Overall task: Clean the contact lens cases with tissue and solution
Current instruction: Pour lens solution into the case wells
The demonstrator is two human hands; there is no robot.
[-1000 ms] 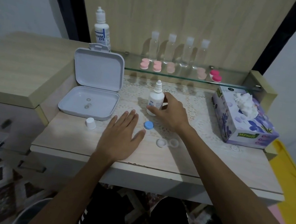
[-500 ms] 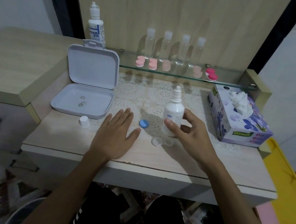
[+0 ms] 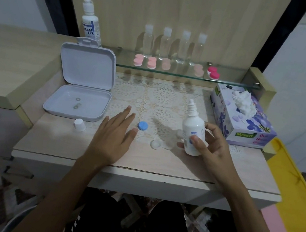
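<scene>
My right hand (image 3: 211, 145) grips a small white solution bottle (image 3: 193, 128), uncapped and upright, just right of the clear contact lens case (image 3: 160, 144) lying open on the table. A blue lens case cap (image 3: 142, 125) lies beside the thumb of my left hand (image 3: 113, 137), which rests flat on the table with fingers spread. The bottle's white cap (image 3: 79, 124) stands left of that hand. A tissue box (image 3: 242, 118) with a tissue sticking out sits at the right.
An open white plastic box (image 3: 82, 84) with two small lenses inside stands at the left. A glass shelf (image 3: 233, 84) at the back carries several pink lens cases (image 3: 151, 63), several clear bottles (image 3: 165, 43) and a large solution bottle (image 3: 90, 19). A yellow bin (image 3: 296, 190) is at the right.
My right hand has carried the small bottle from the middle of the lace mat to the right and nearer the front, beside the clear case. The left hand stays flat.
</scene>
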